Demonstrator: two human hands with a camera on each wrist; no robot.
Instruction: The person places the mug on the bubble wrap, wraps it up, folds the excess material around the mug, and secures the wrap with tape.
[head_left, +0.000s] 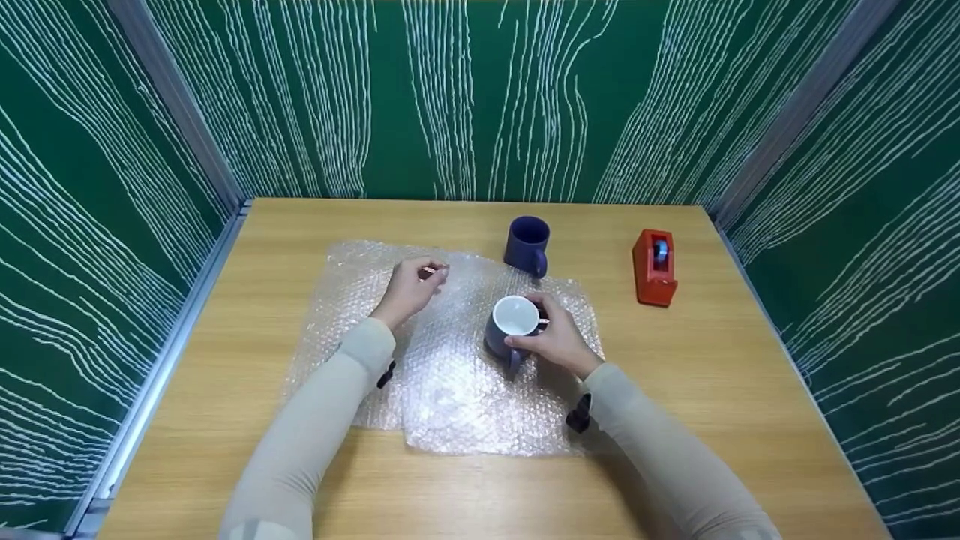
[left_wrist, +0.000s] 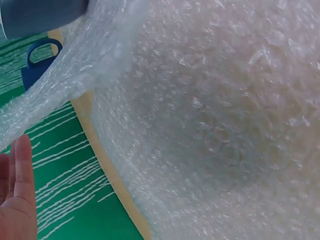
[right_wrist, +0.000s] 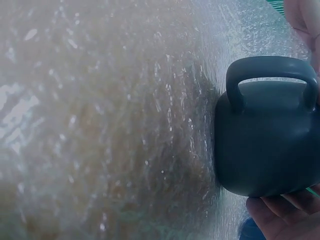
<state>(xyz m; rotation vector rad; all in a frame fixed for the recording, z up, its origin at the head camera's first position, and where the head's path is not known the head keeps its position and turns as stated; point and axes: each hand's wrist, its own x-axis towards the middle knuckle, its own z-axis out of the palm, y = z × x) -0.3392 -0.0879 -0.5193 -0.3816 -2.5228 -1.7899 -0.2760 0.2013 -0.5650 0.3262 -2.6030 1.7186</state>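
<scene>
My right hand [head_left: 559, 334] grips a grey-blue mug [right_wrist: 267, 142] with a white inside, its thumb and fingers on opposite sides near the rim. The mug stands upright on a sheet of bubble wrap [head_left: 457, 405], its handle [head_left: 515, 360] pointing towards me. Up and to the left, my left hand [head_left: 411, 289] pinches the far left part of the upper bubble wrap between thumb and fingers. The left wrist view shows that edge raised at the fingertips [left_wrist: 23, 150], with the thumb hidden. A second bubble wrap sheet [head_left: 337, 300] lies partly beneath, further left.
Behind the wrap's far edge stands a dark blue mug [head_left: 525, 244], handle towards me. A red tape dispenser [head_left: 655, 274] with a roll in it sits at the right of the wooden table [head_left: 750, 420]. Green panels [head_left: 675, 97] with white lines enclose the back and sides.
</scene>
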